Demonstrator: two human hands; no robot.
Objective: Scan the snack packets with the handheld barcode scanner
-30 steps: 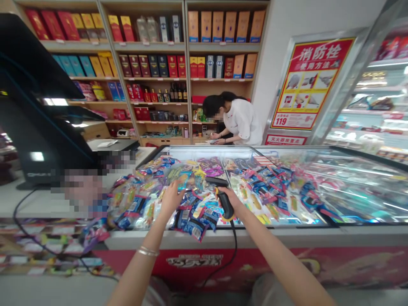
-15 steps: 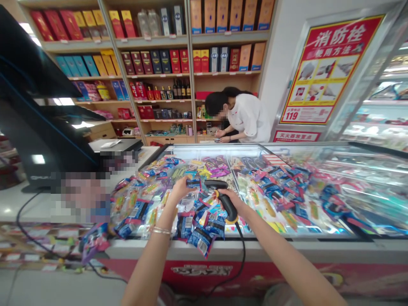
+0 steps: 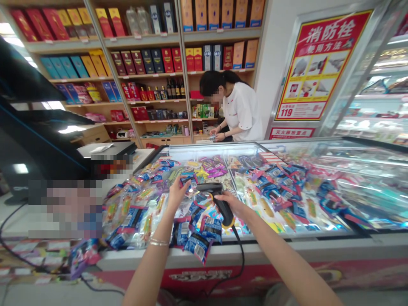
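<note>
- Head view: the left hand [image 3: 176, 194] is raised over a glass surface [image 3: 245, 149], the lid of a chest freezer [image 3: 287, 267]. Its fingers [image 3: 182, 185] are pinched on a small blue packet [image 3: 188, 180], held up just above the heap.
- The right hand [image 3: 232, 203] has its fingers wrapped tight around the grip of a black scanner [image 3: 216, 195]. The scanner's head points left at the blue packet and sits just beside it.
- A black cable [image 3: 241, 255] hangs from the scanner's base over the freezer's front edge.
- A heap of snack packets [image 3: 143, 208] covers the left half of the surface, beneath both hands; some hang over the near edge.
- A thin bracelet [image 3: 158, 242] sits on the left wrist.
- A dark monitor [image 3: 32, 140] stands on the left.
- Behind the freezer a person in a white shirt [image 3: 242, 111] bends forward before shelves [image 3: 149, 42] of boxes and bottles.
- A red poster [image 3: 318, 68] hangs on the right.
</note>
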